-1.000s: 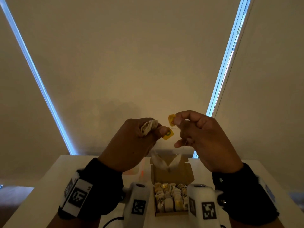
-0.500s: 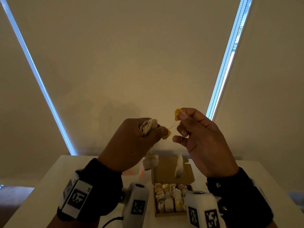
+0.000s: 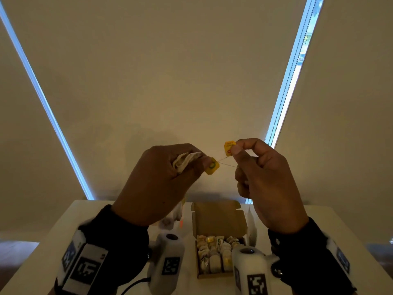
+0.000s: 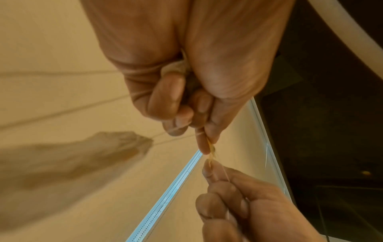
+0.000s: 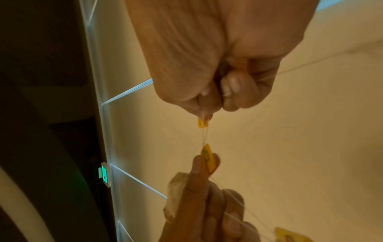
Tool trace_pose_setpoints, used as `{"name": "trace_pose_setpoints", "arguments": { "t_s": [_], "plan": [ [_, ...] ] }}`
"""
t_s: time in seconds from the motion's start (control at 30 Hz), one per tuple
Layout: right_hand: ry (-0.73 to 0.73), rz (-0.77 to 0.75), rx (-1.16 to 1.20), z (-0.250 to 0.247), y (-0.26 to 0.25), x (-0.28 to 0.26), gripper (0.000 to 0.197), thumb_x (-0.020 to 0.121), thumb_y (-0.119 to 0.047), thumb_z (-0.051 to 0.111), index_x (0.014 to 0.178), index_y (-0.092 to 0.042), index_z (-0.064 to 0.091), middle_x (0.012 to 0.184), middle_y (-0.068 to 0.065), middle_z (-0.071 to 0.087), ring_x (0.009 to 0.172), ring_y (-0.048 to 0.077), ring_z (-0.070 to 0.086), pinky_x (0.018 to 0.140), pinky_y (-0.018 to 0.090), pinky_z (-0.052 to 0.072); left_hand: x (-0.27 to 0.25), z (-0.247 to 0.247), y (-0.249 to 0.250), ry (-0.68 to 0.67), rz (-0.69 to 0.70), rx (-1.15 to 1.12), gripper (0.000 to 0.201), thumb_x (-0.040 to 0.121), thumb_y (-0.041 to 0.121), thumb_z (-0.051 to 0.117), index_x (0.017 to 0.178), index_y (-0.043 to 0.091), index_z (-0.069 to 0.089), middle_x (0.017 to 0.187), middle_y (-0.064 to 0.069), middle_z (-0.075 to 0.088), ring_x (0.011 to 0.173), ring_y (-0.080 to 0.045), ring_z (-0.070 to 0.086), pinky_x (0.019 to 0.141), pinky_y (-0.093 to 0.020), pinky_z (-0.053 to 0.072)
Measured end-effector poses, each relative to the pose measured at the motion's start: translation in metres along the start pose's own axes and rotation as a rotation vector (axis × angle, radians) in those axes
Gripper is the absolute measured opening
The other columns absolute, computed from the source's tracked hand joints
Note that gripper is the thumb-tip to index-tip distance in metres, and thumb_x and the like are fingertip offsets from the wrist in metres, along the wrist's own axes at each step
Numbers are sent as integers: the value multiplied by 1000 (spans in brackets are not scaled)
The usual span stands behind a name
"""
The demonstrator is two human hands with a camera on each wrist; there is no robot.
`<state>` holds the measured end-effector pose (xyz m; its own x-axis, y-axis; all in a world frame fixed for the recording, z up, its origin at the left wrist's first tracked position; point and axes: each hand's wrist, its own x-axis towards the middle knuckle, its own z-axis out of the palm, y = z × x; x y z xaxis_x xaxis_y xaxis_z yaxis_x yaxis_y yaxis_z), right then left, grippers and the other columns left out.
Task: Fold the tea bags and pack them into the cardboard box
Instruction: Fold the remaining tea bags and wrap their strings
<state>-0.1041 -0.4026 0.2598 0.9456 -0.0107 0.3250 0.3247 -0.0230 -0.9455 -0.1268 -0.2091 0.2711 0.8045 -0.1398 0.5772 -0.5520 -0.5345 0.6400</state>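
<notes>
While left hand [image 3: 157, 179] grips tea bag [image 3: 185, 161], right hand [image 3: 261, 177] pinches tag [image 3: 229, 148]; thread slants between.

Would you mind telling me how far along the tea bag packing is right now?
Well under way: the cardboard box is open and already holds rows of folded tea bags. In hand: the left hand grips a bunched tea bag and pinches a yellow tag; the right hand pinches a second tag, strings crossing between. Still to untangle, fold and pack.

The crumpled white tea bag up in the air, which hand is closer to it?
Left. The left hand grips the crumpled tea bag in its fingers; the right hand is apart from it, pinching a yellow tag.
</notes>
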Motion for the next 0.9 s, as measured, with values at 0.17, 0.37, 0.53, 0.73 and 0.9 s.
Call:
{"name": "trace_pose_setpoints", "arguments": {
  "t_s": [0.17,0.37,0.53,0.73,0.9],
  "plan": [
    [-23,-28,-92,-7,-1,1,10,98,-24,58,91,-20,65,49,-2,49,42,11,39,42,19,39,1,-1,3,25,21,33,29,90,50,59,86,27,77,66,6,66,64,-13,61,57,-13,42],
    [-11,-78,-35,-11,-5,0,11,93,-27,57,89,-22,66,53,4,44,47,17,35,45,27,36,3,0,6,23,39,62,34,90,52,58,86,25,78,63,7,64,63,-13,59,56,-13,41],
    [-20,-107,108,-15,-8,1,11,93,-33,62,96,-26,71,59,6,40,53,17,32,47,30,32,6,1,2,8,33,82,25,92,46,62,84,29,78,59,12,62,56,-8,58,54,-11,39],
    [-116,-104,157,-20,-7,3,18,86,-39,64,97,-28,74,72,-2,52,67,26,31,50,27,31,11,0,1,57,77,94,24,97,37,61,82,27,77,63,17,64,62,-4,61,55,-8,38],
    [-103,-52,186,-19,-3,7,19,86,-38,70,97,-24,75,75,8,45,64,17,28,48,26,29,14,5,3,35,-43,-243,27,96,26,57,72,18,65,54,2,49,44,-10,39,45,-23,33]
  ]
}}
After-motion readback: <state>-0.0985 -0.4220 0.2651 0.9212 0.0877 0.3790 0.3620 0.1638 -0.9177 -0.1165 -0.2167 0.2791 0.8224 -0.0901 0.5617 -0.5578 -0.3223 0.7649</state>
